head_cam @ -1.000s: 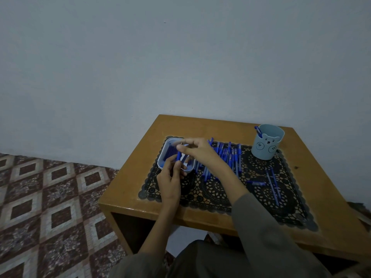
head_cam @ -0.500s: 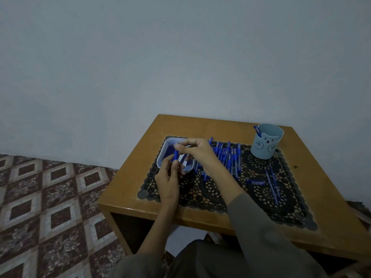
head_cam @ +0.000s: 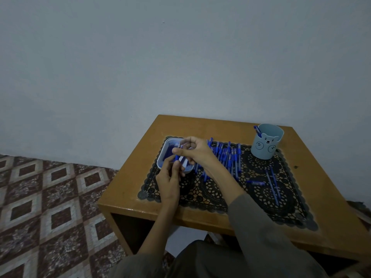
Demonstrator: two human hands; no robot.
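My left hand [head_cam: 169, 180] holds a blue pen [head_cam: 176, 157] upright over the near end of a small white tray [head_cam: 163, 155] that holds blue pen parts. My right hand [head_cam: 195, 152] reaches across from the right and pinches the top of that pen with curled fingers. A row of several blue pens [head_cam: 226, 155] lies on the black lace mat [head_cam: 259, 199] just right of my hands. A light blue bear-face cup [head_cam: 266, 141] at the back right has one blue pen [head_cam: 257, 131] standing in it.
A few loose blue pens [head_cam: 272, 182] lie on the right half of the mat. The wooden table [head_cam: 325, 189] stands against a plain wall, with patterned floor tiles [head_cam: 50, 197] to its left. My knees sit under its front edge.
My right hand has risen slightly over the tray and its fingers have closed on the pen's top. The left hand stays almost still with the pen.
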